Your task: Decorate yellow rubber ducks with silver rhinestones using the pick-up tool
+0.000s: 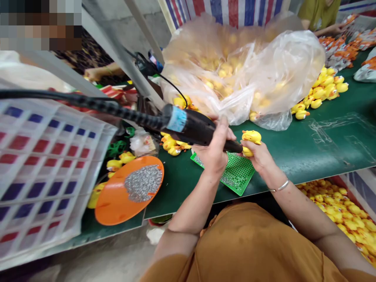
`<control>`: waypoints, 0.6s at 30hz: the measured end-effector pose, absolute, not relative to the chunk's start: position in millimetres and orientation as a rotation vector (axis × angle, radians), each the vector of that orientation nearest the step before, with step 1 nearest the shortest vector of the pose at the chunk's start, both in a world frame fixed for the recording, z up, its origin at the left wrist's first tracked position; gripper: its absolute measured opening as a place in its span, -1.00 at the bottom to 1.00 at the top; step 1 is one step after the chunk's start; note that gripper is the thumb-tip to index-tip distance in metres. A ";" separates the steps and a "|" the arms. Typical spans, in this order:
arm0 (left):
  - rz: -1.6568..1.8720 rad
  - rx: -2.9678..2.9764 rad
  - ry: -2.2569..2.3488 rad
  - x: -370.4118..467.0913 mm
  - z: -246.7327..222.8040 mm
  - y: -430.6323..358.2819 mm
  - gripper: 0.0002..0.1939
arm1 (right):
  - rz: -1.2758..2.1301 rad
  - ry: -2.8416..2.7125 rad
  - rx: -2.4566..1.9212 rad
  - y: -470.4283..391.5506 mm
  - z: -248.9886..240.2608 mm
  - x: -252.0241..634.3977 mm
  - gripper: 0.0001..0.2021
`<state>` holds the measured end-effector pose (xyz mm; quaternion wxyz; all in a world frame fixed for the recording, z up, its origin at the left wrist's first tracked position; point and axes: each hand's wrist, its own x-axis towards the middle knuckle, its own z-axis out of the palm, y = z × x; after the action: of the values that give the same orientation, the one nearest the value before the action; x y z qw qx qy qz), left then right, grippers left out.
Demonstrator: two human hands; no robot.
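Note:
My left hand (pixel 216 152) is wrapped round a black electric screwdriver (pixel 197 127) with a light-blue label and a thick cord. The tool's tip points right, at the yellow toy in my right hand (pixel 260 156); whether it touches is hard to tell. Between the fingers of that hand are yellow toy ducks (pixel 252 136), one above and another yellow part at the tip. Beneath both hands lies a green perforated tray (pixel 243 169) with small silvery screws in it. Left of my arm, an orange dish (pixel 113 201) holds a heap of small silvery screws (pixel 143 182).
A large clear plastic bag (pixel 282 66) of yellow ducks stands at the back of the green table (pixel 329 137). Loose ducks (pixel 320 92) lie beside it. More ducks (pixel 337 207) fill a container below right. A striped sheet (pixel 44 168) hangs at left. Other people sit opposite.

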<state>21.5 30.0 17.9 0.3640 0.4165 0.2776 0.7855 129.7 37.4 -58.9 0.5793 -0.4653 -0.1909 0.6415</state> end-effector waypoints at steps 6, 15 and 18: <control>2.021 1.095 0.919 3.9 -9.1 51.0 -0.71 | 1.436 -0.400 -1.160 36.5 -66.9 151.4 -0.66; 1.944 1.086 0.971 14.1 -48.6 59.5 -0.64 | 1.565 -0.473 -1.134 13.2 -72.0 154.2 -0.64; 1.941 1.085 0.976 15.1 -50.4 62.1 -0.62 | 1.575 -0.486 -1.126 11.8 -74.5 154.4 -0.59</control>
<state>15.1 62.1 -50.4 0.3491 0.4185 0.3765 0.7491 154.4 11.8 -74.5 0.5419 -0.4741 -0.2046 0.6631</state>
